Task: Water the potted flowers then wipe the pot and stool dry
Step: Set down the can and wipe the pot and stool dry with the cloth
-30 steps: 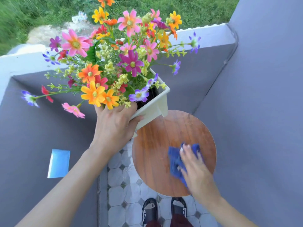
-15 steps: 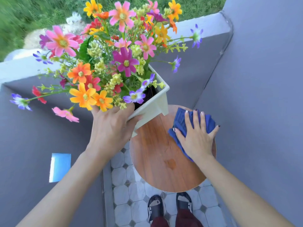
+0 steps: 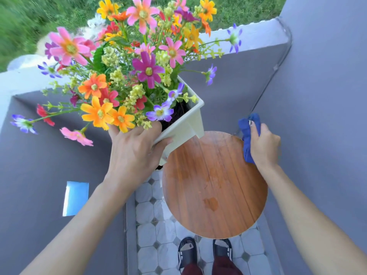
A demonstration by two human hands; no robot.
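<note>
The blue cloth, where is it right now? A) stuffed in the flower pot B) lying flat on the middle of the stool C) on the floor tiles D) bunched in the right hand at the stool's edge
D: the blue cloth is bunched in the right hand beside the stool rim.

My cream pot [image 3: 184, 128] of pink, orange, purple flowers [image 3: 123, 76], blue cloth [image 3: 248, 139], striped brown stool [image 3: 214, 187], white-grey floor tiles [image 3: 151, 215].
</note>
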